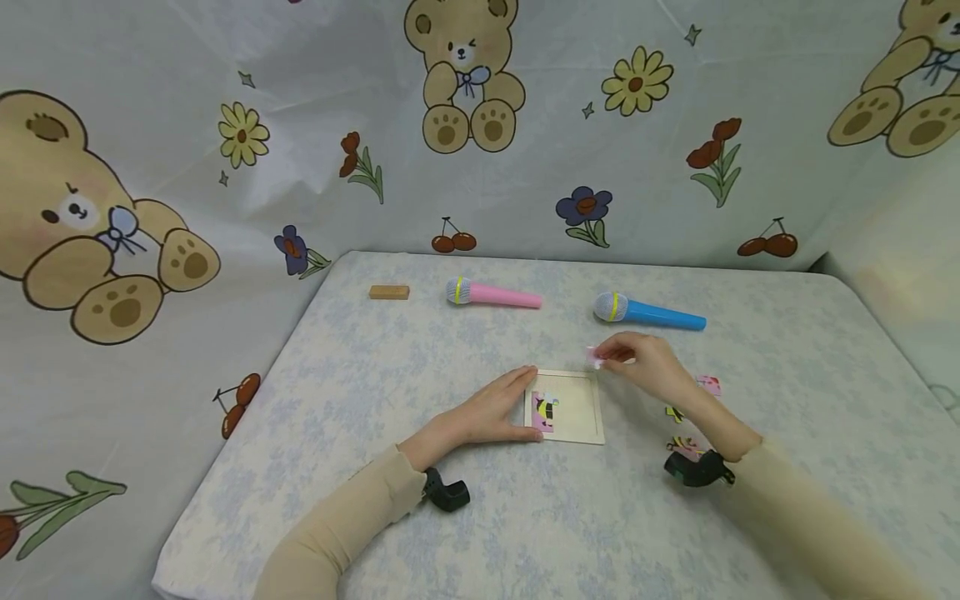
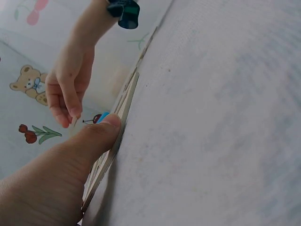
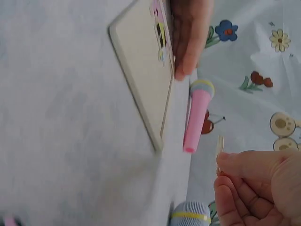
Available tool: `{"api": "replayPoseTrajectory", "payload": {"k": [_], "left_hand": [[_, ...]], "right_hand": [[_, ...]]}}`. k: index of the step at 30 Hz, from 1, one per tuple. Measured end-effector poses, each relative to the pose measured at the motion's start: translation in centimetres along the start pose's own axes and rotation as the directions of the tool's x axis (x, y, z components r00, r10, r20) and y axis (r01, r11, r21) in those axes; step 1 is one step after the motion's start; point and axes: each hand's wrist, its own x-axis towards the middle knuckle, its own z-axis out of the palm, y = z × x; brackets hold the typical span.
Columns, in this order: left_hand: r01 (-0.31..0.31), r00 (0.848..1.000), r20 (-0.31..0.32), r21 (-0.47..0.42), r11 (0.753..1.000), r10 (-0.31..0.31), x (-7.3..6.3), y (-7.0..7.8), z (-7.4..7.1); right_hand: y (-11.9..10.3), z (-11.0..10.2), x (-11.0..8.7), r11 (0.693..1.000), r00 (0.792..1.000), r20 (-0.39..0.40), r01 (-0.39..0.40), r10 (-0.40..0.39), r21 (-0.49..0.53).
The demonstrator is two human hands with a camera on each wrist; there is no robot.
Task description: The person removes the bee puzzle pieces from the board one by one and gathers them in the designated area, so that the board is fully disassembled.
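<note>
A pale wooden puzzle tray (image 1: 577,408) lies flat on the table, with a pink, yellow and black puzzle section (image 1: 543,412) along its left side. My left hand (image 1: 491,410) holds the tray by its left end, the thumb on the near edge and the fingers at the far left corner. Just beyond the tray's far right corner, my right hand (image 1: 648,362) pinches a small pinkish puzzle piece (image 1: 592,357) between thumb and fingers. The right wrist view shows that thin piece (image 3: 220,149) edge-on, raised above the table.
Loose puzzle pieces lie right of the tray: a pink and red one (image 1: 708,384), a yellow and black one (image 1: 674,413) and more (image 1: 684,446) by the right wrist. Behind are a pink microphone (image 1: 502,296), a blue microphone (image 1: 660,314) and a wooden block (image 1: 389,292).
</note>
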Motion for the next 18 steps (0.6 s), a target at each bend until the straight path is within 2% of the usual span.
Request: {"api": "replayPoseTrajectory", "payload": {"k": [4, 7, 14, 18], "left_hand": [[0.001, 1.000, -0.001, 0.012, 1.000, -0.001, -0.1, 0.0, 0.0], [0.004, 1.000, 0.001, 0.018, 1.000, -0.004, -0.1, -0.1, -0.1], [0.003, 1.000, 0.008, -0.011, 1.000, -0.003, -0.1, 0.1, -0.2], [-0.001, 1.000, 0.004, -0.009, 1.000, 0.001, -0.1, 0.2, -0.1]], "right_hand": [[2.2, -2.0, -0.8, 0.999, 1.000, -0.019, -0.009, 0.008, -0.043], [3.4, -2.6, -1.2, 0.998, 1.000, -0.013, -0.017, 0.016, -0.067], [5.0, -2.1, -1.5, 0.991, 0.996, 0.039, -0.081, 0.086, -0.105], [5.4, -1.7, -1.3, 0.989, 0.994, 0.071, -0.073, 0.083, -0.130]]}}
